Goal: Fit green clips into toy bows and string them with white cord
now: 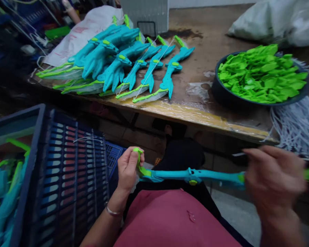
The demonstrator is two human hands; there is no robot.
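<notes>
left hand [128,169]: fingers closed on one end of the bow [175,175]. right hand [275,178]: fingers curled, blurred, beside a string [238,154]; grip cannot be told. bow spans 9 to 3 o'clock. judged step: handling bow ends and string; next move calls for a steady left grip. edges: crate [37,115] at 9, table [208,117] at 12, open gap between bow and table.

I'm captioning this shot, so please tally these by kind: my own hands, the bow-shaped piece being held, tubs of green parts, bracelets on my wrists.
Left hand and right hand: 2
Held turquoise bow-shaped piece: 1
Dark tub of green parts: 1
Bracelet: 1
Total: 5
</notes>
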